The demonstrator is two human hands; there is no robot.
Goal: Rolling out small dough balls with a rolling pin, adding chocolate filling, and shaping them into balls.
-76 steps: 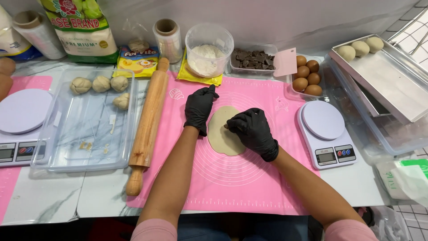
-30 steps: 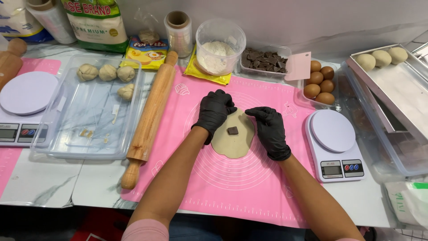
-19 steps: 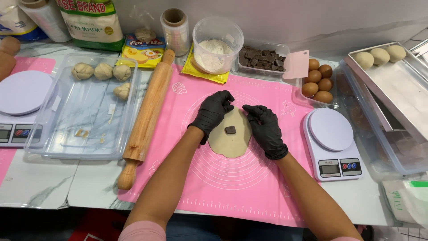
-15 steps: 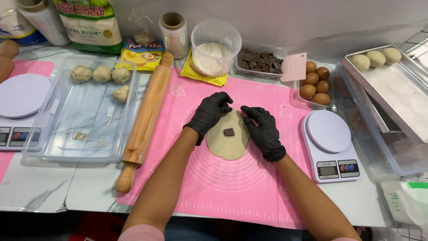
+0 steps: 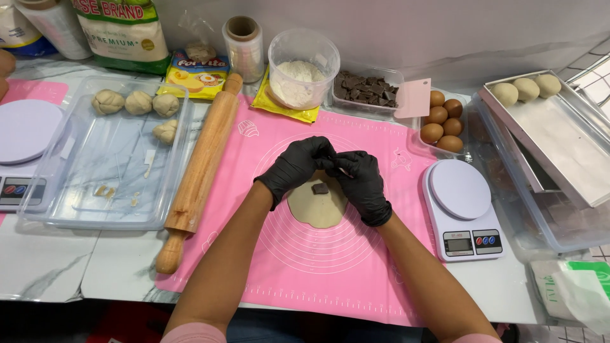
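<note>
Dough disc (image 5: 318, 209) edge pinched by left hand (image 5: 295, 166) and right hand (image 5: 363, 181); yellow packet (image 5: 197, 73) behind.

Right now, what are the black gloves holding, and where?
Both hands, left hand and right hand, pinch the far edge of the flattened dough, above the chocolate piece.

Centred on the baking mat (image 5: 330, 267): dough disc (image 5: 318, 208), a chocolate piece (image 5: 320, 188) on it. Along the mat's left edge, a rolling pin (image 5: 200, 168); farther left, a tray (image 5: 101, 159) holding dough balls (image 5: 136, 103). Behind the mat, a flour tub (image 5: 304, 68), chocolate box (image 5: 365, 90), eggs (image 5: 443, 121). Right of the mat, a scale (image 5: 462, 206).
</note>
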